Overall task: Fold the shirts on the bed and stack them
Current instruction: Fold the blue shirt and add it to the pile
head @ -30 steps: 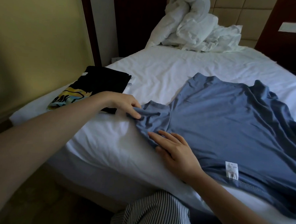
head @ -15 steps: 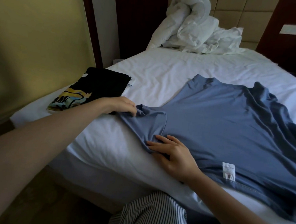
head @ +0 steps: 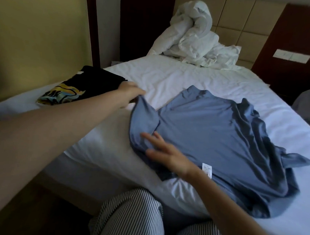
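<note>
Blue T-shirt [head: 212, 138] is lying spread on the white bed [head: 161, 78], close to us. We are lifting its sleeve [head: 144, 116] with our left hand [head: 128, 90], pinching the cloth, while our right hand [head: 166, 154] is resting on the shirt with fingers [head: 147, 136] spread apart. The sleeve could be slipping out and falling crooked, since the pinch is small. Half a second ago it was lying flat; now it is standing up.
</note>
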A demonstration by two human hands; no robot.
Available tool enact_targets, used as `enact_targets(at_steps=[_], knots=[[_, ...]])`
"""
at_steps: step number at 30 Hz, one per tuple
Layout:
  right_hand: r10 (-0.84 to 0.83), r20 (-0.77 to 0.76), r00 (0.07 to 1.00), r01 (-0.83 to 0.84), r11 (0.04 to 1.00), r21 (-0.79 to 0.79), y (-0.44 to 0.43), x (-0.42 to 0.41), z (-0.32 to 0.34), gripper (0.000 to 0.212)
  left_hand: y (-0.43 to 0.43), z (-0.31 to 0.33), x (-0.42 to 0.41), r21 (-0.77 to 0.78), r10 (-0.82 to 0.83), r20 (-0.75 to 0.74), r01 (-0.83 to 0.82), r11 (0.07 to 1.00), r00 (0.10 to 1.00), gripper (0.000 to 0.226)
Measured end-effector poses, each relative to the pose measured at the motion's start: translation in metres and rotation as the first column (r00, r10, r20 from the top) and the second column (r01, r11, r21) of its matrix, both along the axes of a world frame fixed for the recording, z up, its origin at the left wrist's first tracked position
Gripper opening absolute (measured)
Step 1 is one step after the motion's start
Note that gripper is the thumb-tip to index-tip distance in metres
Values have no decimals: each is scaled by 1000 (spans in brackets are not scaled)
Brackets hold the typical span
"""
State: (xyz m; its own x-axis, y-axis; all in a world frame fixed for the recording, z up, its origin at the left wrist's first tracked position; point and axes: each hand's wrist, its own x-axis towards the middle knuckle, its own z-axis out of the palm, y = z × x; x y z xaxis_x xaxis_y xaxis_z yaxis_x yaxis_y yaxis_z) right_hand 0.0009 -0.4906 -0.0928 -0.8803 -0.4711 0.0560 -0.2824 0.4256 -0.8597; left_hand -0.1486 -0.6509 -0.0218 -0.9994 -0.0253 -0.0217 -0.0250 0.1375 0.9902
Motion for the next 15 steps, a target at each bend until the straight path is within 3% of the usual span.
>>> enact_targets(at_steps=[1, 3, 4, 6, 10, 12, 13, 15], knots=[[-53, 48, 997, 61, 981, -183, 11, 4, 8, 38, 15, 11, 12, 13, -144, -68, 145, 989, 987, 31], [-212, 51, 976, 215, 897, -387, 40, 8, 17, 29, 39, 31, 41, -88, -457, -156, 449, 889, 876, 20], [-301, 70, 951, 299, 840, -452, 55, 9, 19, 28, 43, 39, 54, -196, -546, -192, 513, 836, 816, 15], [-467, 109, 877, 455, 739, -496, 82, 13, 21, 29, 39, 43, 64, -377, -556, -304, 438, 816, 773, 11], [-690, 63, 721, 668, 667, -330, 108, 16, 17, 32, 21, 5, 62, -385, -363, -404, 203, 900, 840, 11], [-735, 35, 678, 721, 653, -232, 109, 10, 11, 36, 26, -31, 71, -456, -395, -358, 211, 865, 846, 19], [-737, 9, 676, 724, 663, -191, 106, 5, 8, 37, 30, -54, 77, -554, -467, -307, 243, 797, 829, 35], [-719, -151, 678, 724, 689, -35, 99, -9, 5, 42, 39, -92, 93, -834, -617, -184, 211, 510, 765, 76]])
